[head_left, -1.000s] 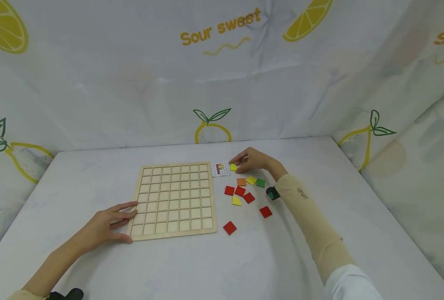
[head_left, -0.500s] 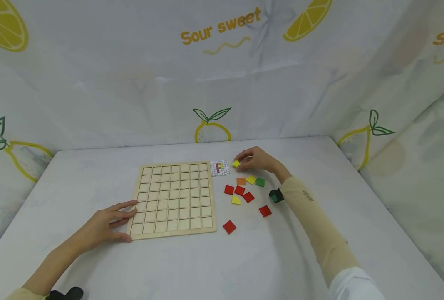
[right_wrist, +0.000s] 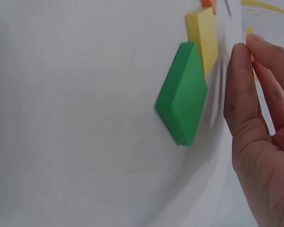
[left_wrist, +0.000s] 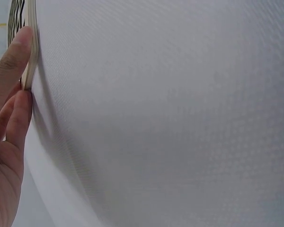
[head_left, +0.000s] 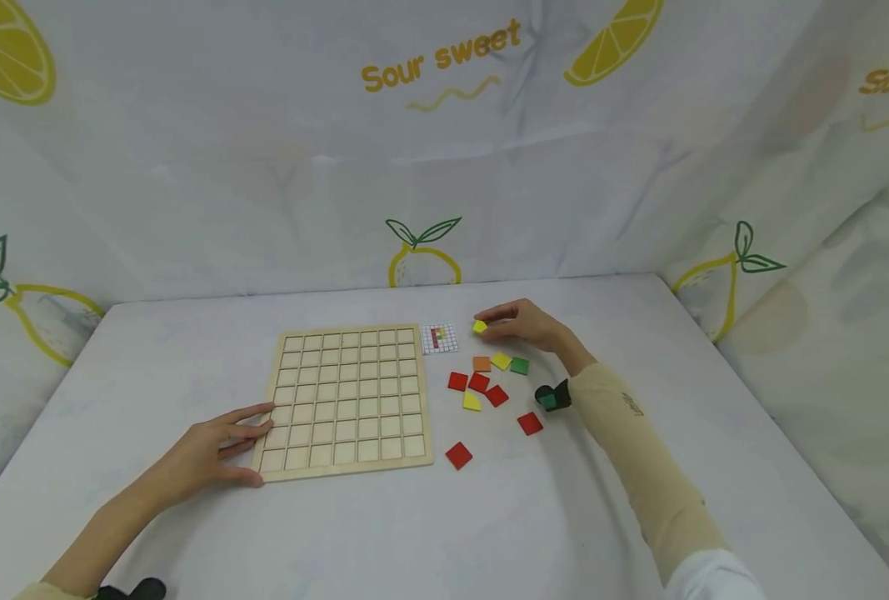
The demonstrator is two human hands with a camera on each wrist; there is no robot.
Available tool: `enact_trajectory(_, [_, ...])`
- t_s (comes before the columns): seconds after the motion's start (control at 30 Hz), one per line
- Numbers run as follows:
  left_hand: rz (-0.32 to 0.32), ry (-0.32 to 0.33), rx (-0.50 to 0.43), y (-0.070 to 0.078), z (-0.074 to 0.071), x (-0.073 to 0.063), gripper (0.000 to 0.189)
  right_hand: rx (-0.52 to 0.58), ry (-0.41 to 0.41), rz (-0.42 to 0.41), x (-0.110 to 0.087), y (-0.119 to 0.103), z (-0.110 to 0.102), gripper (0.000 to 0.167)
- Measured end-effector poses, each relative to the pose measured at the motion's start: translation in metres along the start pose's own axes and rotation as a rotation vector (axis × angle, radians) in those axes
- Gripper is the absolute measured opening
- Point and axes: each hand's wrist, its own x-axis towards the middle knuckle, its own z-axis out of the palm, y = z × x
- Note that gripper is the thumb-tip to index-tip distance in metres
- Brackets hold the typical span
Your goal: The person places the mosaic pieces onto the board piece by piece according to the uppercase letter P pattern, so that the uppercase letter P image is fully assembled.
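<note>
A wooden grid board (head_left: 339, 472) lies flat on the table with its square cells showing. My left hand (head_left: 204, 454) rests at its lower left edge, fingers fairly straight, fingertips and thumb touching the rim; the left wrist view shows this hand (left_wrist: 9, 118) against the board's edge (left_wrist: 32, 52). Between thumb and fingertips, my right hand (head_left: 522, 323) pinches a small yellow tile (head_left: 479, 327), raised just right of the printed pattern card (head_left: 440, 337). In the right wrist view the fingers of that hand (right_wrist: 255, 118) hide most of the tile.
Right of the board lie an orange tile (head_left: 481, 364), a yellow tile (head_left: 501, 361), a green tile (head_left: 519, 366), a rounded yellow tile (head_left: 471, 402) and several red tiles (head_left: 496, 396). Two red tiles sit nearer the front. A lemon-printed cloth (head_left: 339, 208) stands behind the table.
My right hand has drawn the yellow tile slightly rightward, away from the pattern card, and turned it. My left hand stays at the board's edge.
</note>
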Motion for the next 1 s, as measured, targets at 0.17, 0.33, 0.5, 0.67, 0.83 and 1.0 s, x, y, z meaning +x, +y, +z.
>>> enact_trajectory(0.17, [0.005, 0.008, 0.006, 0.0, 0.001, -0.001, 0.068, 0.058, -0.036, 0.013, -0.005, -0.011, 0.009, 0.04])
enact_trajectory(0.33, [0.025, 0.009, 0.025, 0.003, 0.0, 0.0, 0.071, 0.125, -0.052, 0.05, -0.009, -0.027, 0.024, 0.037])
enact_trajectory(0.5, [0.01, -0.002, 0.02, 0.005, -0.001, 0.001, 0.071, 0.19, -0.075, 0.059, -0.011, -0.04, 0.04, 0.037])
enact_trajectory(0.67, [-0.001, -0.002, 0.027, 0.005, -0.003, -0.001, 0.07, 0.17, -0.083, 0.021, -0.009, -0.051, 0.055, 0.037])
enact_trajectory(0.83, [0.03, 0.012, 0.065, 0.002, -0.002, -0.002, 0.071, 0.188, -0.086, 0.019, -0.003, -0.058, 0.066, 0.037])
enact_trajectory(1.0, [0.064, 0.019, 0.127, 0.0, 0.001, 0.001, 0.072, 0.226, -0.081, 0.035, 0.003, -0.062, 0.076, 0.036])
